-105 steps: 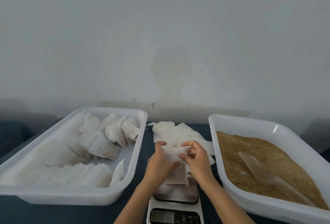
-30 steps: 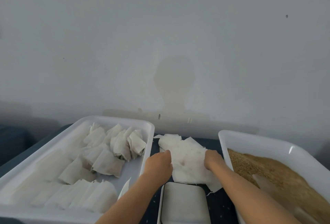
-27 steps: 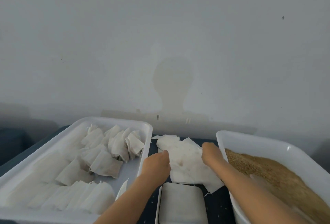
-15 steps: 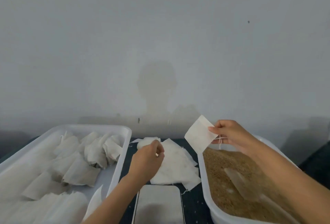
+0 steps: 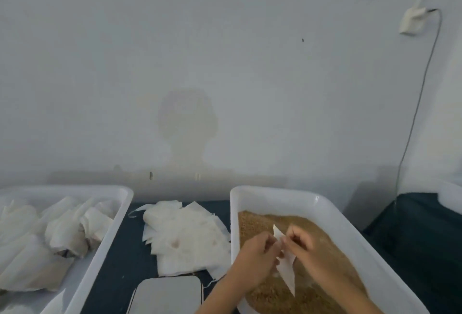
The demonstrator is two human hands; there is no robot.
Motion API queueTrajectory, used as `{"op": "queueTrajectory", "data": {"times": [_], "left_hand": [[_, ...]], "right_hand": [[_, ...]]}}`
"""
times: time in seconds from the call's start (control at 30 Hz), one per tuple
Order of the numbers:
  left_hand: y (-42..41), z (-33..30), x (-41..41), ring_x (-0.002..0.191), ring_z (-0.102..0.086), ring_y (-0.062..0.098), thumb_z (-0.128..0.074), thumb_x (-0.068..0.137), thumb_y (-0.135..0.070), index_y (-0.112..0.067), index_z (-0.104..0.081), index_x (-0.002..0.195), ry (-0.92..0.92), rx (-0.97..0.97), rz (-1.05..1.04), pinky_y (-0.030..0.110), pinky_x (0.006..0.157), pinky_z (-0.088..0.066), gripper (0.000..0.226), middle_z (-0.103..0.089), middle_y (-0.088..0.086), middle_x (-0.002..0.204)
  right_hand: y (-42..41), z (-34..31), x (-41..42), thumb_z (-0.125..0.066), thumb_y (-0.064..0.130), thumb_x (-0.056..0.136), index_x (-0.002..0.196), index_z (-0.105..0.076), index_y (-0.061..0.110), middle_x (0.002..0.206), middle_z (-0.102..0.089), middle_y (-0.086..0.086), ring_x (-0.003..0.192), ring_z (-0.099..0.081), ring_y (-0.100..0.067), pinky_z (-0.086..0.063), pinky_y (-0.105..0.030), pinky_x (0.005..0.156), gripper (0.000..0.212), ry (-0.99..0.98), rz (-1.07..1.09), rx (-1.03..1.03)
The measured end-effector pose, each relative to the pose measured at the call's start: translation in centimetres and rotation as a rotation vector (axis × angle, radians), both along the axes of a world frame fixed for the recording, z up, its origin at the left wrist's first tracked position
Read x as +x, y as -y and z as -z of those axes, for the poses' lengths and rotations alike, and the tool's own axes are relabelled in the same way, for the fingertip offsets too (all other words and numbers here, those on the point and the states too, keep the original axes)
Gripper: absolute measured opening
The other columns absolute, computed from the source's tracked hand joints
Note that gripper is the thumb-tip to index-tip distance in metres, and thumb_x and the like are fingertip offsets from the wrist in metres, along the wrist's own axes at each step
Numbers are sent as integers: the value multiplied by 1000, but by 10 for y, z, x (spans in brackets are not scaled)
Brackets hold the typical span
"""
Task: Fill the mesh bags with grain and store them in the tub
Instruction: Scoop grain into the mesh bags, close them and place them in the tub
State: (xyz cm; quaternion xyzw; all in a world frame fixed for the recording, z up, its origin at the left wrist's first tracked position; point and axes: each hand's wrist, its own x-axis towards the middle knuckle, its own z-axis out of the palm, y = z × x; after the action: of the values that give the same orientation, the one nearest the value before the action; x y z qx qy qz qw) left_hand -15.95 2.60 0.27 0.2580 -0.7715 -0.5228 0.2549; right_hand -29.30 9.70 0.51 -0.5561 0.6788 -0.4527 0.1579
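The scale at the table's near edge is cut off by the frame, and blur hides how the fingers sit. Both hands, left hand and right hand, pinch one empty mesh bag over the grain in the right tub. The left tub holds filled bags. Between the tubs lies a pile of empty bags.
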Motion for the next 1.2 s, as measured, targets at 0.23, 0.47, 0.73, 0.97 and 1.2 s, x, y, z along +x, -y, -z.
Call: {"op": "queueTrajectory", "data": {"times": [0.23, 0.47, 0.73, 0.97, 1.2], "left_hand": [[3, 6, -4, 78, -67, 23, -52, 94, -38, -14, -52, 76, -112, 90, -75, 40, 80, -57, 30, -64, 6, 79], [7, 11, -1, 51, -47, 0, -51, 91, -12, -29, -47, 51, -132, -19, -37, 14, 56, -37, 43, -51, -11, 51], [7, 19, -2, 60, -41, 7, -58, 83, -20, -23, -42, 68, -5, -221, -49, 18, 59, -34, 22, -47, -9, 63], [4, 21, -5, 62, -51, 17, -40, 90, -1, -28, -27, 83, 50, -362, -71, 35, 62, -47, 31, -48, -3, 68], [-1, 24, -10, 76, -44, 10, -40, 95, -12, -19, -48, 104, 169, -583, -71, 17, 68, -34, 14, -41, -7, 91]], "right_hand": [[-1, 2, 7, -52, 41, 93, 87, -63, 4, 74, -55, -17, 68, -53, -32, -47, -21, 66, 38, 338, -245, -10], [4, 3, 4, -45, 28, 90, 63, -52, 8, 59, -50, -1, 54, -49, -12, -41, -17, 55, 34, 293, -231, -67], [5, 9, -1, -57, 9, 92, 79, -48, 7, 57, -44, 8, 54, -40, -6, -34, -16, 54, 15, 92, -91, 45], [9, 20, -6, -51, 8, 90, 91, -42, 23, 58, -49, 5, 47, -40, -5, -31, -15, 45, 18, -131, 107, 221], [9, 22, -11, -50, 5, 89, 93, -46, 22, 47, -47, 7, 38, -38, -6, -29, -16, 39, 17, 7, 169, 311]]}}
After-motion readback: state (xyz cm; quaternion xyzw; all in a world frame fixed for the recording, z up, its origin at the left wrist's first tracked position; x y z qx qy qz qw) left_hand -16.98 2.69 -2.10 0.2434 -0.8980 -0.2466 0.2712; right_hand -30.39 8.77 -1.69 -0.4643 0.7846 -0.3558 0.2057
